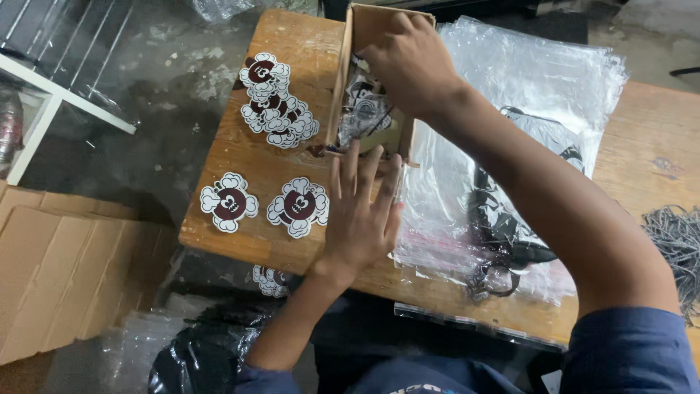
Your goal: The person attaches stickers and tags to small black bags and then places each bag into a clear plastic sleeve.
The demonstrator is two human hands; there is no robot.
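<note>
Flanking one box (340,80): left hand (359,219), right hand (408,62).

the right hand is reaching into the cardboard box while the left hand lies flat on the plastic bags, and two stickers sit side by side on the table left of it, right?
Not quite. The head view shows the left hand flat on the wooden table, fingertips against the cardboard box, not on the plastic bags. The right hand does reach into the box, and two stickers lie side by side to the left.
</note>
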